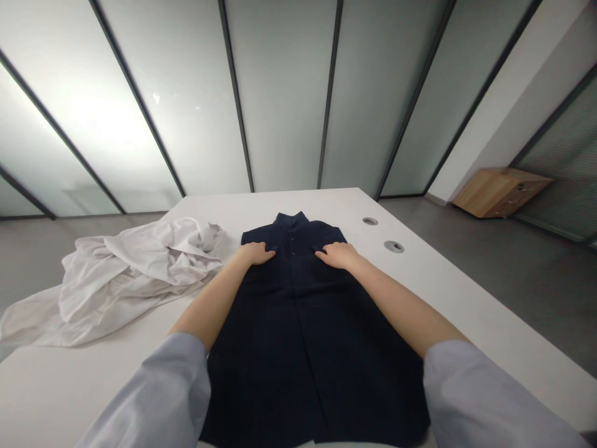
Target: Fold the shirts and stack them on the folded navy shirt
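Observation:
A dark navy sleeveless vest [268, 336] with a stand-up collar lies front side up, its collar at the far end and its hem towards me. Small fasteners show down the upper middle of its front. On the left chest area, near the armhole, my left hand [255, 252] is closed on the cloth. My right hand [340, 255] mirrors it on the right chest area, thumb pointing inwards. Small folds of cloth stand at the fingertips of both hands. The fingers' undersides are hidden.
Under the vest is a white table [466, 323] with two round cable holes, one a grommet [394, 247], at its right. A crumpled white cloth [140, 267] lies at the left, hanging past the edge. Beyond stand frosted glass panels [284, 93] and a wooden cabinet [489, 193].

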Demonstrator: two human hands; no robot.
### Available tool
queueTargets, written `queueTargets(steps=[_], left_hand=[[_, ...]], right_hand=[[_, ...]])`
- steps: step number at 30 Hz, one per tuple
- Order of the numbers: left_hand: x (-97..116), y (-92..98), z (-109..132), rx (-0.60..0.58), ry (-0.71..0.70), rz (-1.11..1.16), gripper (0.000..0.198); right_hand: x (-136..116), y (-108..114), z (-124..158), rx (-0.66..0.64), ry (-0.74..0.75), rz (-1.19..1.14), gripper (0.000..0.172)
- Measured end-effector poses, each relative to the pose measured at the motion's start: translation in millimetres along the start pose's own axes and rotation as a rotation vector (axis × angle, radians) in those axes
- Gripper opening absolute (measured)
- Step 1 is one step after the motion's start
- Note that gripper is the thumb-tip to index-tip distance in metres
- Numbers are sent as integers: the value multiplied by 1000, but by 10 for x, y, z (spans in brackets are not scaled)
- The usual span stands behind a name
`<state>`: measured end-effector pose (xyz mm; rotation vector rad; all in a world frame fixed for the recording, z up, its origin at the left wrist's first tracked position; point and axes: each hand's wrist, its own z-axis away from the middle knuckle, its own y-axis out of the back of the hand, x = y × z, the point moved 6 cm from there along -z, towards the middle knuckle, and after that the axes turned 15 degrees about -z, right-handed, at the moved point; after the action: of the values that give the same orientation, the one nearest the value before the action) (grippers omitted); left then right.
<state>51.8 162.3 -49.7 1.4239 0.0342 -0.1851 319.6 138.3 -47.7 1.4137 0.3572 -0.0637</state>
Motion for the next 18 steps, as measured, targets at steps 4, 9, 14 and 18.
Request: queueTargets(steps=[4, 9, 14, 18], left_hand=[[104, 115, -69, 261, -71, -47, 49], [132, -202, -102, 235, -95, -20, 57], [89, -307, -92, 173, -71, -3, 59], [140, -331, 41, 161, -28, -34, 62]], right_hand=[[10, 148, -213, 125, 157, -63, 52], [195, -79, -383, 99, 134, -71, 59], [274, -303, -304, 40, 23, -64, 66], [186, -364, -118, 57, -52, -59, 67]])
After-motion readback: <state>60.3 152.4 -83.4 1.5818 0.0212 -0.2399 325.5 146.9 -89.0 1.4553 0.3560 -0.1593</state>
